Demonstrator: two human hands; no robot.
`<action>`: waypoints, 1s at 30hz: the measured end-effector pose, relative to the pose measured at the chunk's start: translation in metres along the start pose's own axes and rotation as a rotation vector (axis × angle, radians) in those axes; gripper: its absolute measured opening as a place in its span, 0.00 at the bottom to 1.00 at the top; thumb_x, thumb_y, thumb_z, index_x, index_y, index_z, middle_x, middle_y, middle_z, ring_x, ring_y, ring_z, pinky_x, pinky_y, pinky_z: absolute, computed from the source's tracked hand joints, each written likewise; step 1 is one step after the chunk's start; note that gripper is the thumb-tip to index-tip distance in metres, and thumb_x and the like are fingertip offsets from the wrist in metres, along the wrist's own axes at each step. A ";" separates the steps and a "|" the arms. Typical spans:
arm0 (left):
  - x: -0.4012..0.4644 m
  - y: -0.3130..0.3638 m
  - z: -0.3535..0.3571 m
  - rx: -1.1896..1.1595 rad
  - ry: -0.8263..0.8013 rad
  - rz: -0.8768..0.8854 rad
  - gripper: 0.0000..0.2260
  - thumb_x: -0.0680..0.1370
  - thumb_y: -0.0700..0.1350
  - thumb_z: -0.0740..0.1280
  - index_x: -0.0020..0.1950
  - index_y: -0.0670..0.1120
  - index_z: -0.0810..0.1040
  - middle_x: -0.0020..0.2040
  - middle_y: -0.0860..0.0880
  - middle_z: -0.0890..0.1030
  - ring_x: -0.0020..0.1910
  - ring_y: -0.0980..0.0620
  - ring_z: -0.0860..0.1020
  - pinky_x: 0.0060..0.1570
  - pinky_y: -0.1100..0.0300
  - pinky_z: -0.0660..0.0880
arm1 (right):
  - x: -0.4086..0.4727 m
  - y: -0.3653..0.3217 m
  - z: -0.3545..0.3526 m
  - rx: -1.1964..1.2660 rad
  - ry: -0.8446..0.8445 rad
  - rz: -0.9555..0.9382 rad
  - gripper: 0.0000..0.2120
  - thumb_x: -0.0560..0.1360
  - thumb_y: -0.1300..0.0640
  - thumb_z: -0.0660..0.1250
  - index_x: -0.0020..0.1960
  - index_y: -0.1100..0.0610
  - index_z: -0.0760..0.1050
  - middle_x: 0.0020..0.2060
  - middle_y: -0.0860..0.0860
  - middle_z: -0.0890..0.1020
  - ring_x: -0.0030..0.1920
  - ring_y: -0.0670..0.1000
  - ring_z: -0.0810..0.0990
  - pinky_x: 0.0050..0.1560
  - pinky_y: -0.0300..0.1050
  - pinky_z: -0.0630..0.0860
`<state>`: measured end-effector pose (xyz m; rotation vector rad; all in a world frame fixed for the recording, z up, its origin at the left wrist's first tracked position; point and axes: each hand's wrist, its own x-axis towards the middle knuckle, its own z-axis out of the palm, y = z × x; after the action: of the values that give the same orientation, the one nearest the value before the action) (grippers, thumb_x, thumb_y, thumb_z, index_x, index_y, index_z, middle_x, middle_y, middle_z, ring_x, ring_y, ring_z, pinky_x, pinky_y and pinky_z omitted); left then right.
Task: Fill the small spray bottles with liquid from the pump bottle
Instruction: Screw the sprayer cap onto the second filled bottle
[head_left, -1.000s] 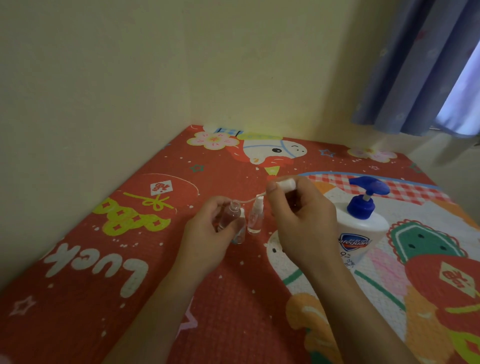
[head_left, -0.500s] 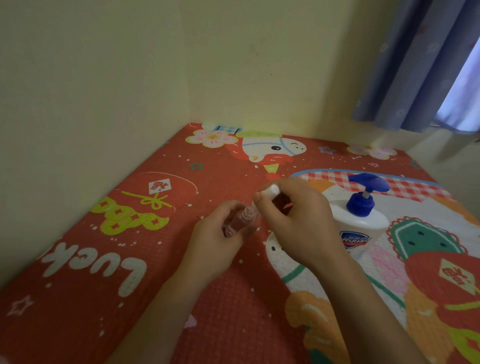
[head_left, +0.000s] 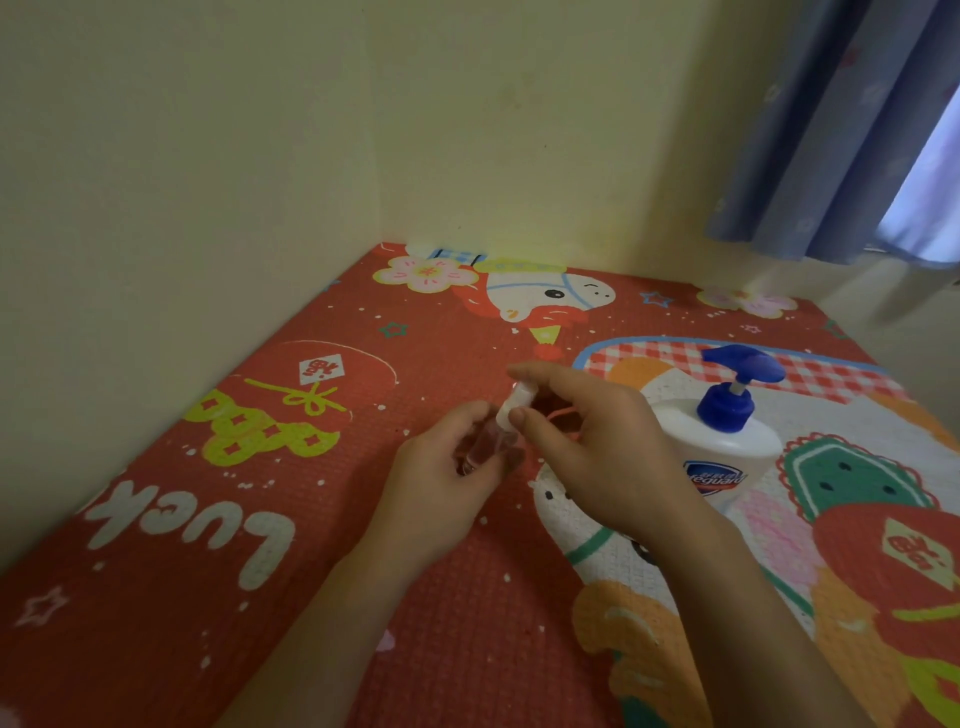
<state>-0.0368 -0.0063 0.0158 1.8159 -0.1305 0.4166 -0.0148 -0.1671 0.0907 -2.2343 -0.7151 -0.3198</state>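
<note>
1. Gripped in the curled fingers of the left hand (head_left: 441, 493), a small clear spray bottle (head_left: 480, 447) is held above the mat, tilted with its neck up and to the right.
2. Its white spray cap (head_left: 514, 408) is pinched between thumb and forefinger of the right hand (head_left: 592, 447); the remaining fingers of that hand are loosely curled behind it.
3. Cap and bottle neck are seen touching; whether the cap is fully seated cannot be told.
4. The liquid level inside the small bottle cannot be judged, as most of the body is covered by the left fingers.
5. Both hands are held close together, just above the red part of the mat (head_left: 311, 571), near its middle.
6. A white pump bottle (head_left: 722, 457) with a blue pump head (head_left: 737, 374) is noted standing upright on the mat just to the right of the right hand, partly hidden by it; a blue label is seen on its front.
7. The mat is printed with cartoon figures, flowers and the word "Luck", and is laid into the corner of two pale yellow walls (head_left: 467, 130).
8. A blue curtain (head_left: 831, 130) is observed hanging at the upper right, well apart from the hands.
</note>
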 end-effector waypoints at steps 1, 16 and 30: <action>0.000 0.000 0.000 0.002 -0.001 0.000 0.13 0.75 0.51 0.74 0.56 0.66 0.78 0.47 0.56 0.85 0.47 0.53 0.84 0.50 0.47 0.81 | 0.000 0.000 0.000 -0.009 0.000 -0.001 0.17 0.78 0.54 0.70 0.66 0.48 0.78 0.45 0.38 0.83 0.47 0.40 0.82 0.53 0.45 0.80; -0.005 0.005 0.005 0.065 -0.004 0.015 0.14 0.76 0.47 0.74 0.61 0.55 0.81 0.46 0.62 0.85 0.44 0.68 0.81 0.42 0.71 0.73 | 0.001 0.003 0.014 -0.177 0.076 0.062 0.18 0.73 0.35 0.61 0.43 0.50 0.75 0.35 0.44 0.78 0.35 0.44 0.76 0.35 0.45 0.73; -0.007 0.009 0.006 0.075 -0.015 0.027 0.15 0.77 0.43 0.73 0.56 0.63 0.80 0.46 0.59 0.85 0.44 0.60 0.84 0.44 0.58 0.80 | 0.000 0.005 -0.013 -0.022 -0.077 0.051 0.13 0.77 0.52 0.71 0.62 0.49 0.81 0.44 0.39 0.84 0.44 0.39 0.83 0.48 0.41 0.82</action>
<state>-0.0449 -0.0153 0.0201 1.8936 -0.1511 0.4319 -0.0121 -0.1796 0.0960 -2.2920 -0.6969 -0.2191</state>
